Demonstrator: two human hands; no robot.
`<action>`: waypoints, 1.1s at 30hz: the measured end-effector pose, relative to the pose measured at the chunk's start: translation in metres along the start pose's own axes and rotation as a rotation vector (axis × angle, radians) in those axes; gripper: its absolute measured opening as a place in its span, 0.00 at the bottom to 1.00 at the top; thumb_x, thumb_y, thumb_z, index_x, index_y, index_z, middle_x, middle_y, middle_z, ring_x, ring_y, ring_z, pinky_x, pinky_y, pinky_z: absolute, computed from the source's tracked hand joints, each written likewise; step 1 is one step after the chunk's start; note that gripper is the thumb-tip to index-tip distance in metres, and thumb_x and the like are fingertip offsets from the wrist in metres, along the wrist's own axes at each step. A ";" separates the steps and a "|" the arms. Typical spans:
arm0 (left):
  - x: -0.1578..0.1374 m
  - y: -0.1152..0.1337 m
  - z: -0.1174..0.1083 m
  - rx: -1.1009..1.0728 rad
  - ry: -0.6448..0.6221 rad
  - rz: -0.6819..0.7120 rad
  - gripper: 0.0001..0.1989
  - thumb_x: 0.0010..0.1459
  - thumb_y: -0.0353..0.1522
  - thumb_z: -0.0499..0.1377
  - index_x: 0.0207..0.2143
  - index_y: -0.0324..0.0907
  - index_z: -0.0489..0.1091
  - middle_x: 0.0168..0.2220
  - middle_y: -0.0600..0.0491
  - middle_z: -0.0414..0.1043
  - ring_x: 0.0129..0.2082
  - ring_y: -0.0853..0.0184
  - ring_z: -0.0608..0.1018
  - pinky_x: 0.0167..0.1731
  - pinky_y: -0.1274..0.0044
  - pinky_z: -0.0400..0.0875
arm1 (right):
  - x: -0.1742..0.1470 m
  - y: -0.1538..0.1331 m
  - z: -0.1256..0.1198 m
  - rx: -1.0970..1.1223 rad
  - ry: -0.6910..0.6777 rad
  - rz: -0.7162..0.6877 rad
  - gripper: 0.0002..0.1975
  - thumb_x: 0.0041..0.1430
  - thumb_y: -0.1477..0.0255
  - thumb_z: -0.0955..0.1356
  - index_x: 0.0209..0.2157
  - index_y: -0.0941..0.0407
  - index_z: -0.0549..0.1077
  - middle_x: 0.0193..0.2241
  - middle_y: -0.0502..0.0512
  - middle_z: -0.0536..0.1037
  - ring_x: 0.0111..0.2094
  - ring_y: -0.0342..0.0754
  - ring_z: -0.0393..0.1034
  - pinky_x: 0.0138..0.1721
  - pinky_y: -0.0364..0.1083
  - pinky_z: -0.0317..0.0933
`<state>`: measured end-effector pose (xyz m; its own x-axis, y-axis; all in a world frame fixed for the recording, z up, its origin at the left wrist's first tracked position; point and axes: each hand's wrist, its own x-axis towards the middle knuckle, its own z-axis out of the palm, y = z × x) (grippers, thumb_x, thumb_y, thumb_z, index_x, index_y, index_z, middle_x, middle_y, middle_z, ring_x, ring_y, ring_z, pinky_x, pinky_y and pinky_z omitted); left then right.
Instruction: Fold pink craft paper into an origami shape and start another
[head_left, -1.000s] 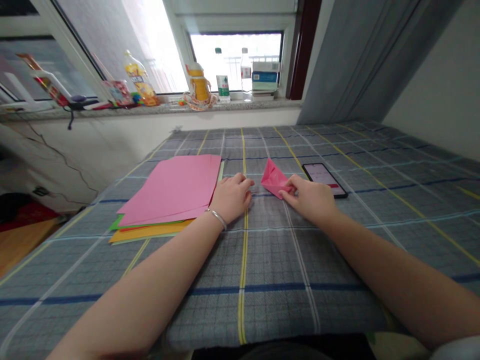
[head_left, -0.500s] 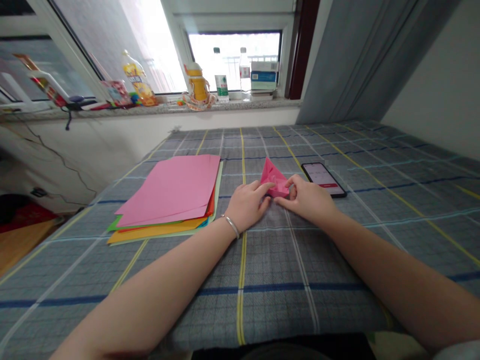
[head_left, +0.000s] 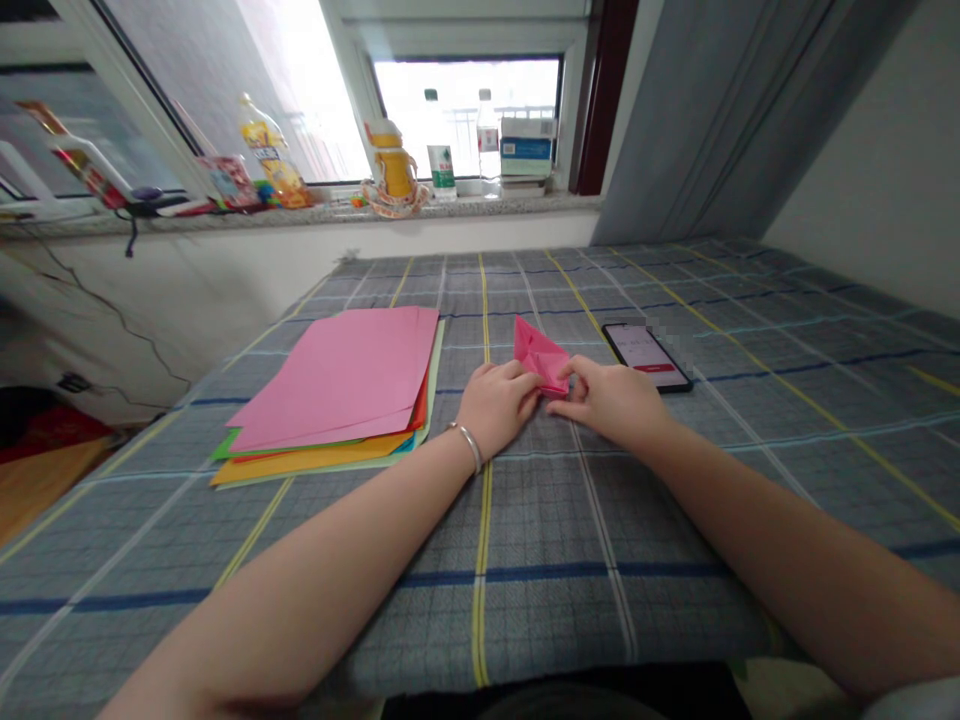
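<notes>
A small folded piece of pink paper (head_left: 541, 352) sits on the plaid cloth, with one pointed corner standing up at its far left. My left hand (head_left: 496, 400), a silver bangle at its wrist, grips the near left edge of the paper between thumb and fingers. On the near right side, my right hand (head_left: 611, 398) pinches the paper's edge with thumb and forefinger. The fingers of both hands partly cover its lower folds.
A stack of coloured paper (head_left: 337, 375), pink on top, lies to the left. A phone (head_left: 649, 357) with its screen lit rests just beyond my right hand. Bottles, a yellow cup (head_left: 394, 170) and boxes (head_left: 526, 150) stand on the windowsill behind the plaid cloth (head_left: 540, 620).
The folded paper has turned and shifted slightly left, its upright point leaning further left. My left fingers have curled closer around its near edge.
</notes>
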<state>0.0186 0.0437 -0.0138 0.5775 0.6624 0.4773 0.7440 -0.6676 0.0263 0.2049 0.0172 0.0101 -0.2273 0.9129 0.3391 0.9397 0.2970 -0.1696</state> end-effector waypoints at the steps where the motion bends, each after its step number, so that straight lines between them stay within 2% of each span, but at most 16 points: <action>1: 0.000 0.000 0.000 0.002 0.000 0.001 0.09 0.63 0.34 0.53 0.41 0.46 0.72 0.37 0.53 0.73 0.37 0.65 0.74 0.39 0.71 0.62 | 0.000 0.000 -0.001 0.006 0.001 0.008 0.18 0.49 0.54 0.71 0.37 0.50 0.71 0.22 0.46 0.77 0.25 0.46 0.71 0.23 0.42 0.47; 6: 0.000 0.001 -0.002 -0.009 0.000 0.007 0.08 0.61 0.33 0.55 0.41 0.45 0.72 0.37 0.53 0.73 0.38 0.64 0.75 0.41 0.71 0.63 | -0.001 -0.001 -0.004 -0.020 -0.004 -0.018 0.18 0.49 0.54 0.71 0.37 0.51 0.69 0.22 0.46 0.77 0.26 0.47 0.72 0.22 0.42 0.46; 10: 0.000 0.002 -0.002 -0.071 0.017 -0.021 0.16 0.58 0.32 0.58 0.50 0.44 0.66 0.41 0.52 0.73 0.41 0.64 0.75 0.43 0.71 0.63 | -0.003 -0.003 -0.006 -0.039 0.001 -0.097 0.17 0.50 0.56 0.71 0.34 0.52 0.69 0.24 0.46 0.78 0.26 0.47 0.73 0.23 0.42 0.46; 12: 0.000 0.002 -0.002 -0.073 0.007 -0.042 0.14 0.58 0.32 0.58 0.48 0.43 0.67 0.40 0.52 0.74 0.40 0.64 0.75 0.42 0.71 0.63 | -0.004 -0.002 -0.005 -0.035 -0.003 -0.123 0.16 0.50 0.56 0.71 0.33 0.52 0.69 0.24 0.46 0.78 0.26 0.46 0.72 0.24 0.42 0.46; 15: 0.000 -0.001 0.000 -0.026 0.000 -0.076 0.04 0.58 0.32 0.58 0.36 0.42 0.70 0.35 0.53 0.73 0.36 0.65 0.75 0.39 0.71 0.63 | -0.005 -0.001 -0.005 -0.029 -0.040 -0.210 0.14 0.52 0.57 0.71 0.31 0.52 0.70 0.24 0.45 0.77 0.24 0.44 0.70 0.24 0.43 0.45; 17: 0.000 -0.004 -0.001 0.008 0.012 -0.063 0.02 0.58 0.31 0.57 0.33 0.42 0.69 0.33 0.53 0.73 0.34 0.65 0.74 0.38 0.71 0.63 | -0.006 0.000 -0.005 -0.026 -0.033 -0.250 0.14 0.53 0.57 0.71 0.31 0.53 0.70 0.24 0.45 0.77 0.24 0.44 0.70 0.24 0.43 0.45; 22: -0.003 -0.012 -0.006 0.112 0.087 0.093 0.05 0.60 0.32 0.55 0.32 0.43 0.69 0.34 0.53 0.72 0.34 0.65 0.73 0.40 0.71 0.62 | -0.006 0.003 -0.009 -0.054 0.032 -0.242 0.18 0.52 0.55 0.70 0.37 0.53 0.71 0.23 0.46 0.77 0.23 0.45 0.70 0.25 0.43 0.47; 26: -0.004 -0.013 -0.010 0.168 0.122 0.136 0.06 0.61 0.31 0.54 0.32 0.42 0.69 0.34 0.52 0.72 0.34 0.64 0.72 0.41 0.70 0.61 | -0.005 0.008 -0.010 -0.068 0.012 -0.460 0.14 0.60 0.61 0.66 0.46 0.50 0.72 0.33 0.48 0.80 0.31 0.45 0.73 0.29 0.43 0.52; 29: -0.004 -0.012 -0.012 0.185 0.121 0.148 0.06 0.61 0.32 0.53 0.32 0.43 0.69 0.33 0.51 0.72 0.35 0.64 0.71 0.42 0.70 0.61 | -0.005 0.008 -0.010 -0.090 -0.015 -0.569 0.13 0.65 0.65 0.61 0.47 0.48 0.72 0.38 0.48 0.81 0.36 0.46 0.73 0.32 0.44 0.54; 33: -0.004 -0.013 -0.013 0.186 0.113 0.147 0.08 0.63 0.33 0.52 0.33 0.43 0.69 0.34 0.51 0.71 0.35 0.64 0.71 0.42 0.70 0.61 | -0.006 0.006 -0.011 -0.135 -0.001 -0.549 0.12 0.66 0.66 0.61 0.44 0.50 0.73 0.35 0.49 0.81 0.33 0.46 0.74 0.30 0.44 0.53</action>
<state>0.0022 0.0454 -0.0048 0.6503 0.5139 0.5595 0.7102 -0.6727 -0.2076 0.2145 0.0098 0.0174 -0.6923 0.6349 0.3429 0.7078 0.6900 0.1515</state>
